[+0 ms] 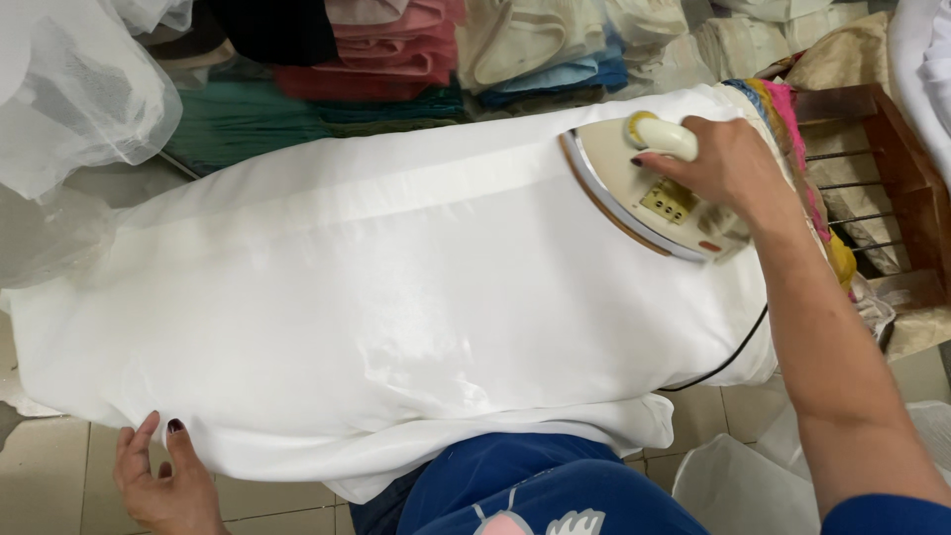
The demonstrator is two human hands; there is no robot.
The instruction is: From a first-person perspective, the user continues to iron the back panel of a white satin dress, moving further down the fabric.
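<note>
A wide white cloth (396, 297) lies spread flat over an ironing surface across the middle of the view. My right hand (728, 163) grips the handle of a cream-coloured iron (634, 193), which rests flat on the cloth's far right part. My left hand (163, 481) is at the lower left, its fingers touching the near hem of the cloth from below. A black cord (733, 357) runs from the iron down over the cloth's right edge.
Folded fabrics in pink, teal, blue and cream (416, 59) are stacked behind the cloth. Sheer white netting (69, 109) bulges at the upper left. A brown wooden rack (882, 178) stands at the right. Tiled floor (50, 476) shows below.
</note>
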